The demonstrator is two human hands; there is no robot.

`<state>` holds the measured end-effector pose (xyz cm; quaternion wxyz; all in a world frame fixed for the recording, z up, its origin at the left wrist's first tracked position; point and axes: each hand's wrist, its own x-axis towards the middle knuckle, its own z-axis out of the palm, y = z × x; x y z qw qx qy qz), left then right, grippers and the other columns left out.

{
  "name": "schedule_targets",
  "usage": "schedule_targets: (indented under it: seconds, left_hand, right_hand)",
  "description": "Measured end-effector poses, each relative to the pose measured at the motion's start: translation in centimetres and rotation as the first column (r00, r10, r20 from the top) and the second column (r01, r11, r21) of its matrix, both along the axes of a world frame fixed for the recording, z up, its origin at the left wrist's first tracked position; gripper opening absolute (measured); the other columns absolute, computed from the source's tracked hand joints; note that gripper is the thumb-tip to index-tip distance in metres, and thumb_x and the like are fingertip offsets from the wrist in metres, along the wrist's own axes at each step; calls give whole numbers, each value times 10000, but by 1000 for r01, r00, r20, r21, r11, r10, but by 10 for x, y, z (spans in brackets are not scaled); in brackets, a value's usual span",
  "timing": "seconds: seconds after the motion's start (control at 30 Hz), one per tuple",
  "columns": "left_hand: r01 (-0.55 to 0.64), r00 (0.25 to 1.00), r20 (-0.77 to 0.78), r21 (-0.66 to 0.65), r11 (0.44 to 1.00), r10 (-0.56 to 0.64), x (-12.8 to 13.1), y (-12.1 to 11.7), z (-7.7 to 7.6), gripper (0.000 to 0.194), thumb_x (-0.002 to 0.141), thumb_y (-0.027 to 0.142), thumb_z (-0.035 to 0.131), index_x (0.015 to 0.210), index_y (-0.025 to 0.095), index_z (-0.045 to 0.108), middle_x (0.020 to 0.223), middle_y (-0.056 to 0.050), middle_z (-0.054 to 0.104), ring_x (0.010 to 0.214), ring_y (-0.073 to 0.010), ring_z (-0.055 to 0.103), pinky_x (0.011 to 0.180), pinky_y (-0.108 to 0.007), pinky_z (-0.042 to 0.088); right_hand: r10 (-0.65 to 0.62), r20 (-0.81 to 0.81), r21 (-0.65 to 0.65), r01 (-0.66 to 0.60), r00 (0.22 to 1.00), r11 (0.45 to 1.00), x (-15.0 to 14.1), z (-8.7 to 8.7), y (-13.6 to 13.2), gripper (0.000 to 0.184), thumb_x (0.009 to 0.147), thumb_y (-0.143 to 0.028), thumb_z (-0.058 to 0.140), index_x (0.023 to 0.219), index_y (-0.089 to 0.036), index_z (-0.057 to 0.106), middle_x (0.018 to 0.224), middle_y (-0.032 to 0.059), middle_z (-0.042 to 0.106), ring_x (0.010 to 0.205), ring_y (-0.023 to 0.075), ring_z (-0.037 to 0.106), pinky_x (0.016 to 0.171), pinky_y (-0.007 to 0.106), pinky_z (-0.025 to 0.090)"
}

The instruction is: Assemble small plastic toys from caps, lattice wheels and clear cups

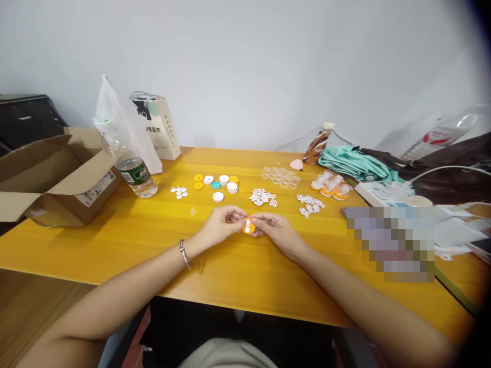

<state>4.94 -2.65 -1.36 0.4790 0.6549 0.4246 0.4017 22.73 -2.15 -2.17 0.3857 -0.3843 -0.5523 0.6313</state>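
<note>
Between my two hands is a small round orange piece (pixel 248 226) with white parts inside it, held just above the table's near middle. My left hand (pixel 224 223) pinches its left edge with thumb and fingers. On the other edge, my right hand (pixel 276 231) has its fingers closed too. Just beyond lie white openwork pieces (pixel 262 197) in a pile. Round caps in yellow, white and teal (pixel 216 185) sit further left, with small white discs (pixel 179 192) beside them. Clear plastic rings (pixel 281 176) stand in rows behind.
An open cardboard box (pixel 72 189), a water bottle (pixel 134 171) and a paper bag (pixel 163 128) stand left. At right are assembled orange-and-white pieces (pixel 330 186), more white openwork pieces (pixel 310 203), a brown drink bottle (pixel 319 144), green folded cloth (pixel 356 162) and a power strip (pixel 378 197).
</note>
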Motion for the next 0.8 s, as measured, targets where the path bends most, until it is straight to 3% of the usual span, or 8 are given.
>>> schedule_targets:
  seconds: [0.13, 0.43, 0.63, 0.8]
  left_hand:
    - [-33, 999, 18, 34, 999, 32, 0, 1, -3, 180, 736, 239, 621, 855, 108, 593, 736, -34, 615, 635, -89, 561, 624, -223, 463]
    - [-36, 999, -6, 31, 999, 36, 1, -2, -6, 176, 747, 262, 609, 833, 109, 589, 764, -43, 631, 649, -97, 577, 622, -229, 469]
    - [-77, 990, 115, -34, 996, 80, 2, 0, -4, 160, 732, 251, 615, 793, 108, 580, 707, -19, 608, 602, -80, 565, 590, -218, 483]
    - [-63, 986, 152, -46, 997, 69, 4, -1, -5, 179, 734, 272, 623, 791, 109, 577, 712, -18, 611, 610, -80, 569, 600, -221, 489]
  right_hand:
    - [-23, -45, 25, 24, 999, 999, -1, 3, -3, 223, 680, -320, 695, 847, -191, 622, 719, -1, 688, 629, 94, 611, 658, 248, 486]
    - [-80, 49, 144, 72, 996, 987, -4, 3, -6, 225, 644, -360, 703, 735, -170, 624, 694, 2, 662, 618, 99, 597, 653, 269, 495]
    - [-36, 5, 142, 35, 999, 989, -5, 4, -8, 327, 600, -293, 748, 874, -188, 602, 806, 24, 668, 740, 132, 627, 726, 288, 499]
    - [-61, -17, 131, 63, 998, 989, -6, 2, -8, 352, 583, -255, 758, 886, -196, 588, 776, 9, 657, 727, 131, 628, 742, 290, 492]
